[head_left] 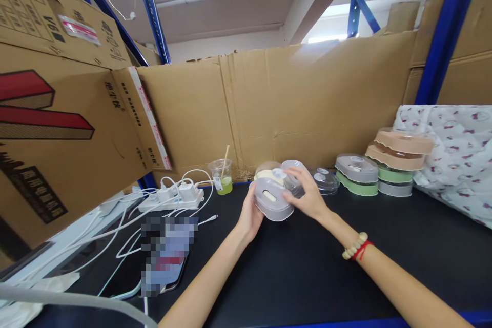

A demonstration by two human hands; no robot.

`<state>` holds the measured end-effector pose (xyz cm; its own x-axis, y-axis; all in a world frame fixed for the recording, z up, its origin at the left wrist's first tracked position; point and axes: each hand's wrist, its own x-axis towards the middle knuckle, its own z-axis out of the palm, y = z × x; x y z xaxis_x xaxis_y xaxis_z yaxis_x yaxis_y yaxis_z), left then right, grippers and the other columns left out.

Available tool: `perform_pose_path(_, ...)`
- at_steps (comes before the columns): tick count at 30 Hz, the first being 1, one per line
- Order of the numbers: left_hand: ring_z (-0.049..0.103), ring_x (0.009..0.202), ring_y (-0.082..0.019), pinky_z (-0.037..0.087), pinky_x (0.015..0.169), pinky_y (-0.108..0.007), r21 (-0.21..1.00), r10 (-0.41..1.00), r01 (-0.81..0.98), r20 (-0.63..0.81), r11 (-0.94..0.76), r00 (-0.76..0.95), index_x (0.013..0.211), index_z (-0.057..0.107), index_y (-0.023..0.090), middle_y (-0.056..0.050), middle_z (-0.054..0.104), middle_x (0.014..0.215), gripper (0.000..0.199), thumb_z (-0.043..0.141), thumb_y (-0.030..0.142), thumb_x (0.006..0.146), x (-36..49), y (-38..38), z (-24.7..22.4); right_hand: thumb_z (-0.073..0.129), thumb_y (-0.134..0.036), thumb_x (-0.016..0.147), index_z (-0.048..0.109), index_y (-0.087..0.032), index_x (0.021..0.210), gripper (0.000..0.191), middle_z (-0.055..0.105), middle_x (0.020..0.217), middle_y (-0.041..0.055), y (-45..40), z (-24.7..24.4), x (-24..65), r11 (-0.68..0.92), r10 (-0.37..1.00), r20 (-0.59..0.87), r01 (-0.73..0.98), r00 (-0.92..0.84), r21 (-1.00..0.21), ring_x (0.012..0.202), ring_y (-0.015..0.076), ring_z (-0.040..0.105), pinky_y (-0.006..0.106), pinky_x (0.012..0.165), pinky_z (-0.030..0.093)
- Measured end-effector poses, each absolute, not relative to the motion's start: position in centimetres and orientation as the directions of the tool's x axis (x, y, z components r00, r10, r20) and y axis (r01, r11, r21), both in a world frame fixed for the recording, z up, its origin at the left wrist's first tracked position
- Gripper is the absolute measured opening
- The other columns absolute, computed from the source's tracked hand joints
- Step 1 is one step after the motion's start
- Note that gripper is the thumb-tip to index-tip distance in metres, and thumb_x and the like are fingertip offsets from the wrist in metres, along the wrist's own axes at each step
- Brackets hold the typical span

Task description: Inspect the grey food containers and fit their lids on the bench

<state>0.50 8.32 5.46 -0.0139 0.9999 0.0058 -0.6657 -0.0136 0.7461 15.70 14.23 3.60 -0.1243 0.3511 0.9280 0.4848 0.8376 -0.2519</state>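
Observation:
A grey oval case (273,207) with a small cream slot on its face is held tilted above the black table. My left hand (250,217) grips its left edge, fingers partly hidden behind it. At the case's right side is my right hand (306,196), its fingers curved apart and the thumb or a fingertip by the case's edge. Clear lids (295,178) and a cream case (269,175) lie just behind the hands. Whether my right fingers hold a clear lid cannot be made out.
Stacked cases (357,177) in grey and green stand right of the lids, beside a taller stack (402,156) topped with peach ones. A cup (223,179), power strip (172,200), cables and phone (175,256) are left. Cardboard (284,107) walls the back; patterned fabric (457,154) is right.

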Motion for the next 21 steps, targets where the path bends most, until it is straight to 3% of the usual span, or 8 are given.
perform_pose_path(2, 0.061, 0.093, -0.017, 0.048, 0.087, -0.026, 0.749, 0.999, -0.661, 0.038, -0.049, -0.031, 0.104, 0.061, 0.013, -0.007, 0.063, 0.104, 0.031, 0.042, 0.033, 0.090, 0.5, 8.3, 5.5, 0.060, -0.048, 0.070, 0.062, -0.021, 0.109, 0.048, 0.054, 0.116, 0.0095, 13.4, 3.3, 14.6, 0.860, 0.373, 0.904, 0.442, -0.207, -0.254, 0.110, 0.0222, 0.051, 0.039, 0.095, 0.040)
perform_pose_path(5, 0.060, 0.096, -0.016, 0.047, 0.086, -0.025, 0.759, 0.994, -0.644, 0.046, -0.100, -0.099, 0.106, 0.059, 0.013, -0.007, 0.061, 0.110, 0.028, 0.047, 0.030, 0.087, 0.5, 8.1, 5.8, 0.062, -0.045, 0.069, 0.064, -0.021, 0.109, 0.047, 0.055, 0.116, 0.0100, 12.9, 2.9, 13.8, 0.871, 0.389, 0.901, 0.396, -0.193, -0.291, 0.109, 0.0219, 0.052, 0.038, 0.094, 0.041)
perform_pose_path(12, 0.060, 0.097, -0.017, 0.048, 0.086, -0.026, 0.741, 0.995, -0.665, 0.037, -0.089, -0.093, 0.108, 0.059, 0.010, -0.008, 0.063, 0.107, 0.030, 0.043, 0.027, 0.088, 0.3, 7.8, 6.1, 0.065, -0.044, 0.069, 0.065, -0.017, 0.108, 0.048, 0.055, 0.114, 0.0131, 12.7, 2.6, 13.6, 0.897, 0.382, 0.906, 0.311, -0.181, -0.316, 0.109, 0.0229, 0.053, 0.037, 0.093, 0.044)
perform_pose_path(21, 0.059, 0.099, -0.016, 0.048, 0.087, -0.025, 0.721, 0.985, -0.678, 0.038, -0.145, -0.171, 0.109, 0.058, 0.009, -0.008, 0.062, 0.108, 0.031, 0.043, 0.026, 0.087, 0.5, 7.7, 6.2, 0.068, -0.046, 0.065, 0.064, -0.025, 0.112, 0.052, 0.051, 0.120, 0.0101, 12.0, 2.2, 12.7, 0.853, 0.484, 0.859, 0.309, -0.166, -0.420, 0.116, 0.0235, 0.048, 0.039, 0.099, 0.039)
